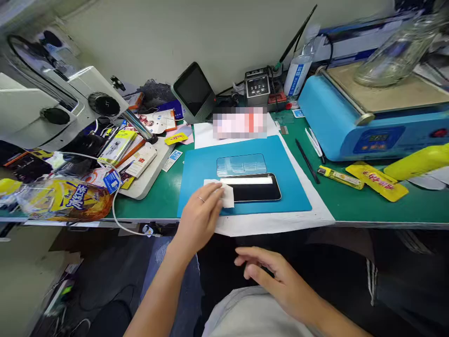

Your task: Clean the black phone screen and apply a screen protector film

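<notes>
My left hand [200, 213] presses a small white wipe [228, 195] onto the left end of a black smartphone [257, 191]. The fingers lie close together on the wipe and hide part of it. Lengthwise across the phone's dark screen runs a white strip [247, 180]. Just behind the phone, a clear screen protector [241, 164] rests on the blue mat [196, 164]. Below the table edge, over my lap, my right hand [268, 271] hovers with its fingers loosely bent and apart, holding nothing.
White paper [315, 201] lies under the mat. A microscope [80, 100], clutter and a drink bottle [66, 199] crowd the left. Rightward are black tweezers [307, 161], yellow packets [377, 180] and a blue heating machine [351, 117] bearing a glass bottle [393, 61]. A smart display [194, 91] stands behind.
</notes>
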A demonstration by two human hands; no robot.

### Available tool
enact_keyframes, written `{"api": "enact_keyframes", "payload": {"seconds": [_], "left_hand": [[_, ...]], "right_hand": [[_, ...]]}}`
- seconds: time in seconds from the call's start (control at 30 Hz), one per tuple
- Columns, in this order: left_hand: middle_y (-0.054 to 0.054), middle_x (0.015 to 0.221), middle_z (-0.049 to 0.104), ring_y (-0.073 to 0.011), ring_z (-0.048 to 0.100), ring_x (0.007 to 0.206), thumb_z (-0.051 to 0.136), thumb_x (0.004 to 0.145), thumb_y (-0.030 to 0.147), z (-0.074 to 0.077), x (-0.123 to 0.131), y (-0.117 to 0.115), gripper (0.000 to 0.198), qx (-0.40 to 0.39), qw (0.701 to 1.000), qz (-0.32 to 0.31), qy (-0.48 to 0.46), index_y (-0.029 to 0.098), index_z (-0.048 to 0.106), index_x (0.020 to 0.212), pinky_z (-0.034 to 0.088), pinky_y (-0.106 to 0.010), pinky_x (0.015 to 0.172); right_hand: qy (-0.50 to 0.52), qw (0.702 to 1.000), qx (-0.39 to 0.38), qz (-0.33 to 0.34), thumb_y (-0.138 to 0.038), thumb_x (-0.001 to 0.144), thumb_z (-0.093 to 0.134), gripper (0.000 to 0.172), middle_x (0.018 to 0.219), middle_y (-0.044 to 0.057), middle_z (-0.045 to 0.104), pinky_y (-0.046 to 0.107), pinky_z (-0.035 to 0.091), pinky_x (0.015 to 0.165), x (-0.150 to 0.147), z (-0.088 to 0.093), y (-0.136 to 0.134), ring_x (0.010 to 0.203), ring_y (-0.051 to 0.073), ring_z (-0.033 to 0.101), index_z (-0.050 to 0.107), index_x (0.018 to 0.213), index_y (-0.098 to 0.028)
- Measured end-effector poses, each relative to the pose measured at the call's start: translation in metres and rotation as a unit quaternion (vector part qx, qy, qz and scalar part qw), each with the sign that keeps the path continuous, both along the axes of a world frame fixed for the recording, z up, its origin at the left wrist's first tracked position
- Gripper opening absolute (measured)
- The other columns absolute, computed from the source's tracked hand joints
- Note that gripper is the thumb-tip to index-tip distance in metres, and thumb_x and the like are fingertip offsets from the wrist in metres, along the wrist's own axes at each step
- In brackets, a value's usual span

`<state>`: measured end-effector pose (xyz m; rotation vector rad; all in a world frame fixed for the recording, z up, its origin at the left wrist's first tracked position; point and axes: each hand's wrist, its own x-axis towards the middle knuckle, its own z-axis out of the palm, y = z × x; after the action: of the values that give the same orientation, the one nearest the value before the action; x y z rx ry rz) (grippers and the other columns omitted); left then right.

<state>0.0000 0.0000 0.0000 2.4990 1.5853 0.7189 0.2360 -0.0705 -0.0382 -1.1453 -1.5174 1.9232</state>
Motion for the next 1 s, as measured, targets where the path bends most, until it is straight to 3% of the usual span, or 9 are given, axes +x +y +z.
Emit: {"api": "enact_keyframes", "payload": {"seconds": [0.17,0.3,0.4,0.5,0.6,0.73,0.83,0.93,1.0], "left_hand": [[-0.021,0.165,0.03,-0.0306,0.025,0.155,0.035,0.109,0.045,-0.007,0.022,-0.005,0.063,-0.062,0.993,0.002,0.099,0.008,0.027,0.159,0.035,-0.053,0.123],[-0.023,0.166,0.026,-0.033,0.019,0.156,0.031,0.107,0.058,-0.004,0.049,0.011,0.076,-0.082,0.989,0.014,0.125,0.002,0.027,0.158,0.03,-0.053,0.125],[-0.023,0.165,0.027,-0.0334,0.019,0.156,0.034,0.103,0.067,-0.001,0.083,0.021,0.087,-0.08,0.989,-0.015,0.119,-0.001,0.031,0.156,0.026,-0.05,0.126],[-0.021,0.167,0.024,-0.0332,0.019,0.157,0.031,0.101,0.073,-0.001,0.112,0.019,0.093,-0.073,0.989,-0.061,0.109,-0.002,0.03,0.157,0.025,-0.048,0.127],[-0.018,0.168,0.024,-0.0306,0.019,0.157,0.029,0.102,0.071,-0.003,0.113,0.005,0.09,-0.067,0.989,-0.078,0.106,0.001,0.03,0.157,0.026,-0.045,0.127],[-0.018,0.167,0.026,-0.0296,0.021,0.157,0.031,0.106,0.06,-0.006,0.077,-0.01,0.077,-0.056,0.991,0.01,0.118,0.003,0.03,0.158,0.03,-0.047,0.125],[-0.02,0.166,0.028,-0.0316,0.024,0.156,0.028,0.108,0.055,-0.008,0.06,-0.004,0.073,-0.056,0.987,0.079,0.13,0.002,0.03,0.158,0.033,-0.05,0.123],[-0.023,0.165,0.028,-0.0358,0.023,0.155,0.027,0.106,0.061,-0.009,0.077,0.007,0.081,-0.052,0.985,0.099,0.132,-0.002,0.029,0.157,0.029,-0.054,0.124],[-0.024,0.165,0.027,-0.0368,0.021,0.156,0.029,0.104,0.066,-0.009,0.1,0.011,0.087,-0.047,0.989,0.072,0.125,-0.004,0.029,0.156,0.027,-0.053,0.125]], "right_hand": [[-0.086,0.996,0.013,-0.018,-0.052,0.098,0.056,0.046,0.12,0.011,0.076,0.043,0.054,0.099,0.018,-0.032,-0.007,0.11,0.026,0.07,0.071,0.129,-0.021],[-0.142,0.987,0.07,-0.031,-0.048,0.099,0.055,0.041,0.122,0.012,0.075,0.044,0.056,0.098,0.033,-0.039,-0.002,0.109,0.027,0.071,0.073,0.125,-0.021],[-0.141,0.979,0.15,-0.014,-0.043,0.1,0.055,0.034,0.118,0.009,0.077,0.039,0.059,0.094,0.043,-0.024,0.005,0.106,0.025,0.073,0.075,0.119,-0.024],[-0.09,0.953,0.289,-0.005,-0.034,0.099,0.059,0.024,0.107,0.005,0.08,0.032,0.06,0.089,0.056,-0.002,0.014,0.098,0.021,0.075,0.076,0.114,-0.027],[-0.05,0.91,0.407,-0.07,-0.026,0.098,0.059,0.021,0.098,0.0,0.081,0.027,0.06,0.086,0.071,0.02,0.029,0.093,0.018,0.076,0.074,0.113,-0.031],[-0.111,0.884,0.415,-0.183,-0.032,0.101,0.056,0.019,0.096,-0.001,0.08,0.028,0.059,0.082,0.08,0.041,0.061,0.088,0.018,0.075,0.074,0.106,-0.032],[-0.176,0.873,0.401,-0.213,-0.042,0.099,0.058,0.024,0.106,0.002,0.079,0.034,0.058,0.09,0.075,0.047,0.09,0.103,0.024,0.073,0.073,0.113,-0.03],[-0.203,0.861,0.411,-0.218,-0.049,0.099,0.056,0.035,0.119,0.006,0.075,0.041,0.055,0.099,0.067,0.042,0.115,0.11,0.026,0.07,0.071,0.122,-0.027],[-0.206,0.869,0.4,-0.204,-0.053,0.099,0.053,0.044,0.128,0.008,0.072,0.043,0.054,0.101,0.065,0.036,0.125,0.115,0.028,0.068,0.066,0.13,-0.025]]}}
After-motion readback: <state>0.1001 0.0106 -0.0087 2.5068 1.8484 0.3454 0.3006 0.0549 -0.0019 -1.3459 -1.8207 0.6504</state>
